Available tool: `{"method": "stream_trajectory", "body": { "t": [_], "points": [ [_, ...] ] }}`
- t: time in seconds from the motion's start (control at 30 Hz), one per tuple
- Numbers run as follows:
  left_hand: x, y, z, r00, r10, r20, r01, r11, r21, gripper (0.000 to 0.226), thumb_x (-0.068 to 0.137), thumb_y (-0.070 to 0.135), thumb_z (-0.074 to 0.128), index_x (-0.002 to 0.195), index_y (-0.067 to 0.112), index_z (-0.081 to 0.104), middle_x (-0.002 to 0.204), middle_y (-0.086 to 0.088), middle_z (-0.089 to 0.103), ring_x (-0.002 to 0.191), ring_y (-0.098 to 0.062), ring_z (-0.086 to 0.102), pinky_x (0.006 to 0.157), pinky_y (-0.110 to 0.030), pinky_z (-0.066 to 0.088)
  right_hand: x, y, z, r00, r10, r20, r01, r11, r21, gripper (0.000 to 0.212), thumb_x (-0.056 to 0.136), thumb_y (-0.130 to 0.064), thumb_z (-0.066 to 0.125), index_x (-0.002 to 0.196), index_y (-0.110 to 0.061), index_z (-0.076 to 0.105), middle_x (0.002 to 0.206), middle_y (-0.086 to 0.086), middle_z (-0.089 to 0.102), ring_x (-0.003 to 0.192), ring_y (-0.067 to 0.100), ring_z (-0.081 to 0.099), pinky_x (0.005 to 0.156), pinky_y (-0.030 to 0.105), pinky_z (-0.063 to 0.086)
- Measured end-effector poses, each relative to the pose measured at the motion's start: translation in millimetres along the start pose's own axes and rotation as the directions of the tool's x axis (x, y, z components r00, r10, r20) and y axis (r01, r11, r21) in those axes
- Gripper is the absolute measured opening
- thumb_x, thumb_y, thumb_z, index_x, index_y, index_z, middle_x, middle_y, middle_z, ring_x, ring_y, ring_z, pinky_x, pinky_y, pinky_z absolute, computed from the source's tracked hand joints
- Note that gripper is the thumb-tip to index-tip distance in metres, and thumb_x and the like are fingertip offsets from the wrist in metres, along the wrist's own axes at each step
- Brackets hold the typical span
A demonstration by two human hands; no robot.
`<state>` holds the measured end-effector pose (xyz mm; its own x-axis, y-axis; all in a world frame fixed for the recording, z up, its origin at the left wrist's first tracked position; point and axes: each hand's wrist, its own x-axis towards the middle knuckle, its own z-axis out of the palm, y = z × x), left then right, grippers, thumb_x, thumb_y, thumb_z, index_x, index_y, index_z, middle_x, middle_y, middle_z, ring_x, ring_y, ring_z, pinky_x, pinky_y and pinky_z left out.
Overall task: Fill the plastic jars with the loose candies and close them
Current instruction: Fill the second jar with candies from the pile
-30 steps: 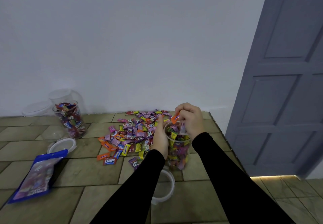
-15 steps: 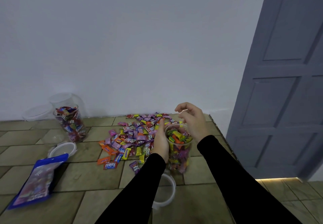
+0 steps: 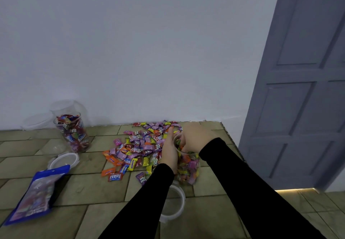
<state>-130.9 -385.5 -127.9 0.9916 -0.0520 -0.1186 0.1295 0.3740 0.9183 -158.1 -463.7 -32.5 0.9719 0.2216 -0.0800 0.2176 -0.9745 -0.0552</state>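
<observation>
The jar being filled stands upright on the tiled surface, toward its right edge, at the near right corner of the candy pile. It is clear plastic, open at the top, and packed with mixed wrapped candies nearly to the rim.

The left hand grips the jar's left wall, fingers wrapped around the side. The right hand is over the jar's mouth with its fingers dipped inside among the candies; whether those fingers pinch a candy cannot be told, as they are hidden by the rim and the contents. Both arms wear black sleeves.

The loose candies lie spread flat on the surface just left of the jar, reaching back to the wall. A few strays lie at the near left edge of the pile.

A white-rimmed lid lies on the surface just in front of the jar, partly under the left sleeve.

Well to the left, a second jar stands open, filled with candies. Behind it are further clear containers, against the wall. Another lid lies in front of that jar, and a blue candy bag lies flat nearer the camera, touching that lid.

A grey panelled door stands at the right.
</observation>
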Motion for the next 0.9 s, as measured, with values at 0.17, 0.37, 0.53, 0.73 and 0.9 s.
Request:
{"method": "stream_trajectory", "body": {
  "t": [0.17,0.37,0.53,0.73,0.9],
  "points": [
    [-2.6,3.3,2.1,0.999,-0.045,-0.008,0.045,0.999,0.024,0.057,0.101,0.048,0.034,0.081,0.012,0.073,0.075,-0.006,0.072,0.075,-0.017,0.067,0.076,-0.031,0.051,2.9,-1.4,5.3,1.000,0.008,0.000,-0.008,1.000,-0.021,0.009,0.092,-0.010,0.054,0.088,-0.005,0.060,0.076,0.008,0.053,0.077,0.021,0.049,0.070,0.026,0.038],
    [-4.9,5.6,-4.4,0.989,-0.044,0.140,0.028,0.993,0.115,0.045,0.103,0.045,0.027,0.087,0.027,0.065,0.069,0.013,0.073,0.068,0.005,0.068,0.072,-0.023,0.047,1.4,20.0,-13.0,0.995,0.037,-0.090,-0.007,0.950,0.313,0.016,0.083,-0.014,0.071,0.098,-0.013,0.076,0.097,0.000,0.073,0.081,0.013,0.065,0.073,0.025,0.050],
    [2.7,11.9,-16.7,0.993,-0.033,0.118,0.018,0.992,0.121,0.064,0.102,0.050,0.026,0.091,0.011,0.075,0.096,-0.012,0.074,0.093,-0.025,0.069,0.082,-0.034,0.053,21.4,39.7,-4.5,0.918,0.186,-0.350,0.047,0.826,0.562,0.013,0.087,-0.020,0.064,0.090,-0.014,0.075,0.093,-0.001,0.072,0.081,0.009,0.061,0.078,0.022,0.047],
    [33.1,12.5,-40.2,0.984,0.096,0.151,-0.171,0.756,0.632,0.027,0.102,0.033,0.045,0.116,0.017,0.061,0.122,0.002,0.060,0.109,-0.015,0.057,0.100,-0.039,0.045,43.9,64.3,33.0,0.917,0.346,-0.200,-0.107,0.694,0.712,0.021,0.094,-0.024,0.057,0.104,-0.011,0.070,0.099,-0.001,0.065,0.091,0.011,0.055,0.079,0.020,0.037],
    [58.2,-0.3,-51.7,0.962,0.090,0.258,-0.273,0.298,0.915,0.027,0.098,0.032,0.053,0.123,0.021,0.056,0.134,-0.006,0.042,0.124,-0.023,0.040,0.106,-0.039,0.035,64.4,74.7,65.4,0.936,0.340,-0.090,-0.136,0.585,0.800,0.019,0.092,-0.021,0.062,0.105,-0.008,0.067,0.099,0.005,0.061,0.090,0.014,0.056,0.084,0.031,0.049]
  ]
}}
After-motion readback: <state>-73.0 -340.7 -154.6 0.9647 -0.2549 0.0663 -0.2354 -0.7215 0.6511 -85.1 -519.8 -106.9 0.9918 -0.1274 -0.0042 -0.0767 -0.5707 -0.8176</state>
